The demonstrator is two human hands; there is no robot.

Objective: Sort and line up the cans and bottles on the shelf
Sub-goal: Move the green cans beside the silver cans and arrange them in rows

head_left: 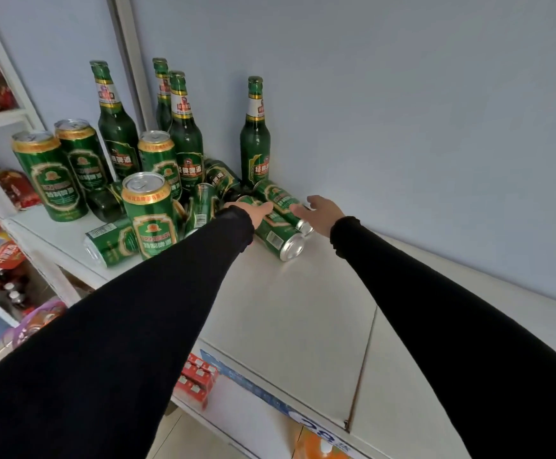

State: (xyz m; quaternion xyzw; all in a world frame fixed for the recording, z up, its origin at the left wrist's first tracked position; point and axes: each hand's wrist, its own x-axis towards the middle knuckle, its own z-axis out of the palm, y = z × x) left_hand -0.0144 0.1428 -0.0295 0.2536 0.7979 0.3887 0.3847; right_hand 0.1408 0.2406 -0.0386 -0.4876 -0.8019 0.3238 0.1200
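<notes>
Two green beer cans [278, 223] lie on their sides on the white shelf [289, 309], just in front of the lone upright beer bottle [255, 134] at the wall. The left hand [253, 210] rests on the nearer can – finger state cannot be told. The right hand [319, 210] touches the farther can, fingers straight, loosely together.

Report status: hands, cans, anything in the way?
Left hand on a toppled can, grip unclear; right hand open beside the next fallen can. Four bottles upright, e.g.. More cans on their sides at left; clutter, not blocking.
</notes>
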